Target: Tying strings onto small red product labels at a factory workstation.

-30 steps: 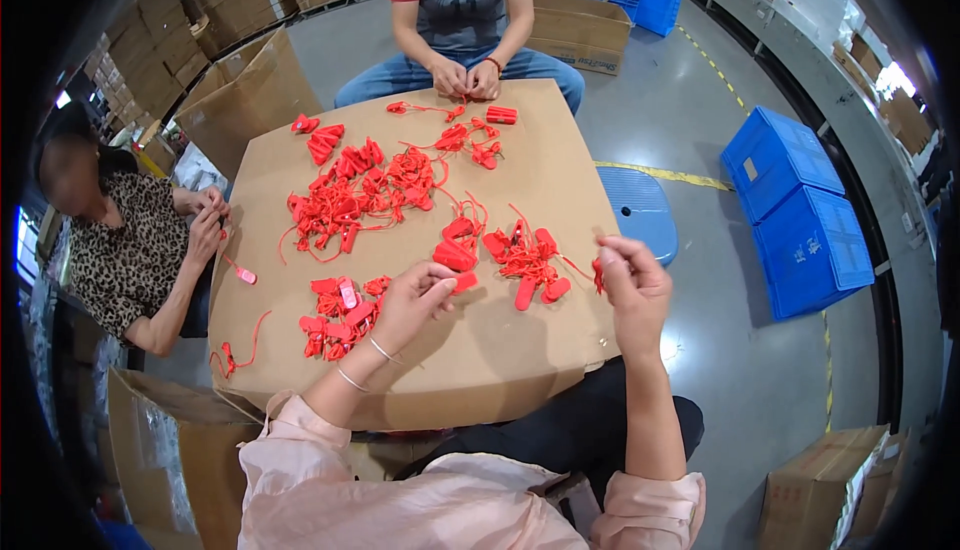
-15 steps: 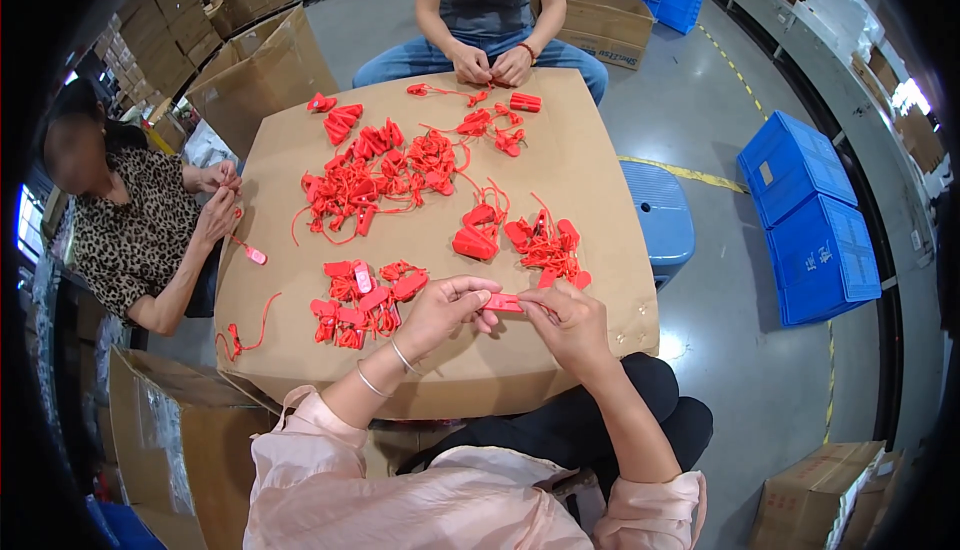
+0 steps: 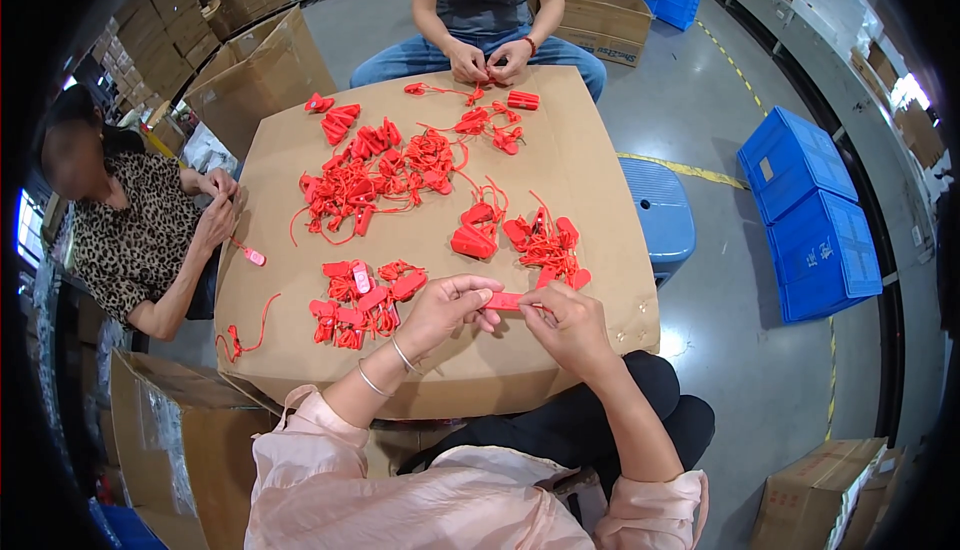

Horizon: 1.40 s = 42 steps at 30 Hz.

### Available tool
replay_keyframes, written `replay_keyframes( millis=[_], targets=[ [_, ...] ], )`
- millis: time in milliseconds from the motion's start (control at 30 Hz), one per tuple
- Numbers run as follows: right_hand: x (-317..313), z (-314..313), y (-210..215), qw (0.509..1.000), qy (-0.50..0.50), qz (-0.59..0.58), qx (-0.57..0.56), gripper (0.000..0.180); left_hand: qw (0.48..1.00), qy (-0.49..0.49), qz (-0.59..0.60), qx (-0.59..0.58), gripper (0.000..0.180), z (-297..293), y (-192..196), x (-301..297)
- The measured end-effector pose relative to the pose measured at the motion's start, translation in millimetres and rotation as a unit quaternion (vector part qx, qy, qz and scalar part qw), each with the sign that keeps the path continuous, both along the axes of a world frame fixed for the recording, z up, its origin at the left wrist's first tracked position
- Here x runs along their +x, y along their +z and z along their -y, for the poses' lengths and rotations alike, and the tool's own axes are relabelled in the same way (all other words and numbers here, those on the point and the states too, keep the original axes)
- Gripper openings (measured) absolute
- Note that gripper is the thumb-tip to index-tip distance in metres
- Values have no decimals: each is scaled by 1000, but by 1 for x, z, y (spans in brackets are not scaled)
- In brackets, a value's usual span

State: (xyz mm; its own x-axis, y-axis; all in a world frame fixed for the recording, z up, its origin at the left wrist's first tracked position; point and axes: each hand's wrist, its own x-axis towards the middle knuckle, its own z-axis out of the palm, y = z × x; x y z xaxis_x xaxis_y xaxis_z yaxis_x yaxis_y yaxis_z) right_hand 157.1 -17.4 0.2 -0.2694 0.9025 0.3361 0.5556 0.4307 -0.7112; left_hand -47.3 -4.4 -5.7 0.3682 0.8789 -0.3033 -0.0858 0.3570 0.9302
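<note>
Between my two hands is a small, flat, red plastic piece (image 3: pixel 505 301), held above the near edge of the cardboard tabletop (image 3: pixel 560 165). The fingers and thumb of my left hand (image 3: pixel 452 307) pinch its left end. My right hand (image 3: pixel 568 322) grips the right end with thumb and fingertips, which cover that end. Just beyond my right hand lies a small heap of red corded pieces (image 3: pixel 545 245). To the left of my left hand sits another cluster of red pieces with cords (image 3: pixel 365 300), one of them showing a pale face.
A large tangle of red corded pieces (image 3: pixel 380 175) lies mid-table. One co-worker (image 3: pixel 485 10) sits across, another (image 3: pixel 150 220) at the left; both handle small red parts. A blue stool (image 3: pixel 655 212) and blue crates (image 3: pixel 810 215) stand at the right, an open carton (image 3: pixel 190 440) at the lower left.
The red piece seems slightly turned between my fingers, now showing a plainer face. My right fingers have shifted a little on it. My left hand has hardly moved.
</note>
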Motion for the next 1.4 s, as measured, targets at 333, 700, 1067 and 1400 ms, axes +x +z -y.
replay_keyframes(
  millis=[333,700,1067,1400],
  targets=[
    [-3,1,-3,1000,-2,-8,19,6,1000,-8,9,10,25,2,-6,4],
    [-5,1,-9,999,-2,6,49,9,1000,-19,12,13,25,0,0,11],
    [-6,2,-6,986,15,83,142,13,986,-12,-31,165,20,5,1,26],
    [24,2,48,931,-48,27,360,16,962,34,3,269,19,-13,31,68]
  ],
)
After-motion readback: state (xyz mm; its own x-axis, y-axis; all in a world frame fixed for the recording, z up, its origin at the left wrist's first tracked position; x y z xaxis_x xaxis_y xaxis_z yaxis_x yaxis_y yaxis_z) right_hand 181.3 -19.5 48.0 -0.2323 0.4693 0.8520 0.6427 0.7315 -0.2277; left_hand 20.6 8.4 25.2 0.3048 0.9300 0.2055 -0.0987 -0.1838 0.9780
